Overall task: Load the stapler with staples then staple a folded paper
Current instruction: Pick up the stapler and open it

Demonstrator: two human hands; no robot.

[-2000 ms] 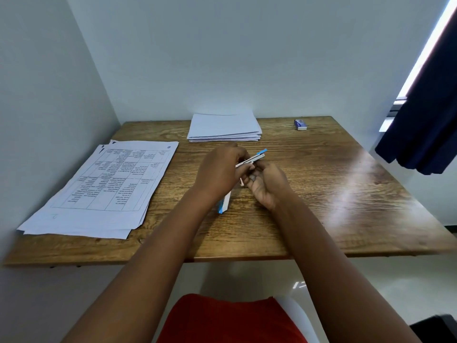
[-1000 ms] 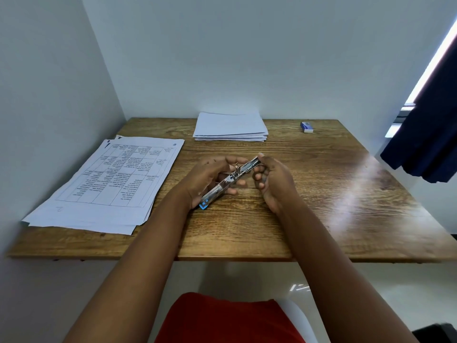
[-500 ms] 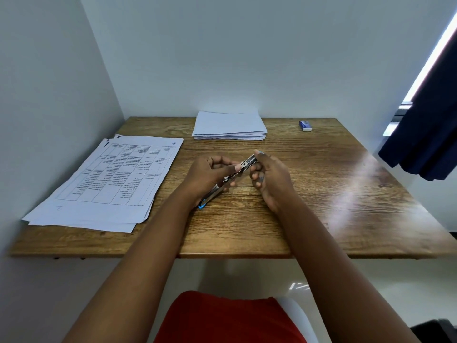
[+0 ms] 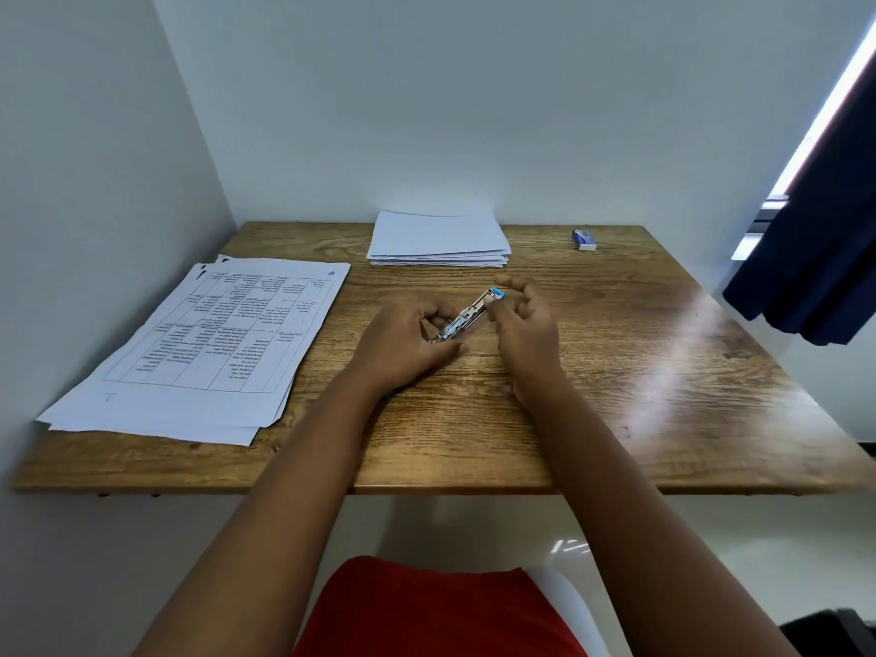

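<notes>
Stage: loading step, approx early-mid by my read; stapling not begun.
Stapler (image 4: 467, 316): opened up, metal channel facing up, blue end cap toward the far-right end; held just above the table (image 4: 616, 372) at centre, angled near-left to far-right.
Left hand (image 4: 407, 346): fingers curled round the stapler's near end, gripping it.
Right hand (image 4: 521, 320): thumb + 1 finger look to pinch the blue-capped far end; other fingers spread loose. Contact is small in view, so the pinch is a judgement.
Staples: can't tell if any sit in the channel; too small to see.
Small blue box (image 4: 584, 239): far-right of table, well apart from hands; prob. the staple box, not confirmed.
Folded paper: white stack (image 4: 438, 239) at the far edge, untouched; printed sheets (image 4: 199, 343) lie at left.
Left to do: confirm/insert staples, close stapler, fetch paper, staple it.
Vs 0.5 s ago: blue cap now shows at the far end under the right fingertips, where before bare metal showed there; blue tip no longer peeks out below the left hand. Right fingers more spread.
Vs 2 s ago: stapler then stood steeper between both hands; now lies lower + flatter.
</notes>
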